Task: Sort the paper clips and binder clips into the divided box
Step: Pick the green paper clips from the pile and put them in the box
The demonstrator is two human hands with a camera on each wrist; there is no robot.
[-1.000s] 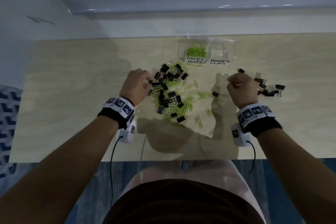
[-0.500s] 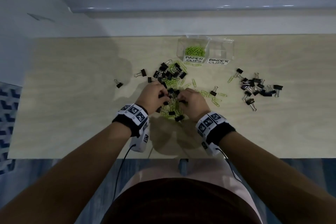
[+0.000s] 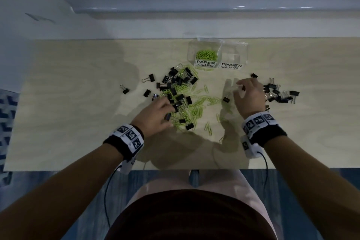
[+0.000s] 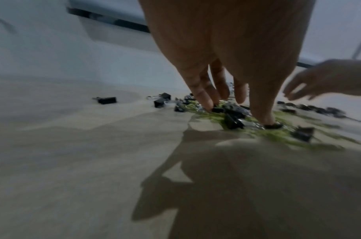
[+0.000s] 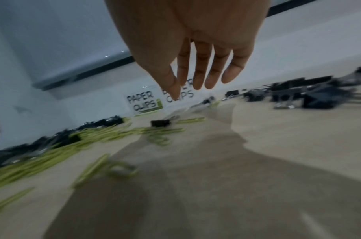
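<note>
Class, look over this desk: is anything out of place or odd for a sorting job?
Yes. The box's binder-clip half looks empty, yet black binder clips are heaped on the table to its right. A few green paper clips lie on the table just in front of the paper-clip label, outside the box. The main mixed pile is unsorted.

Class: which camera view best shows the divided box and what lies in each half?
The head view. It looks down into the divided box: green paper clips fill the left half, and the right half looks empty. The right wrist view shows only its blurred labels, partly behind the right hand. The left wrist view does not show it.
</note>
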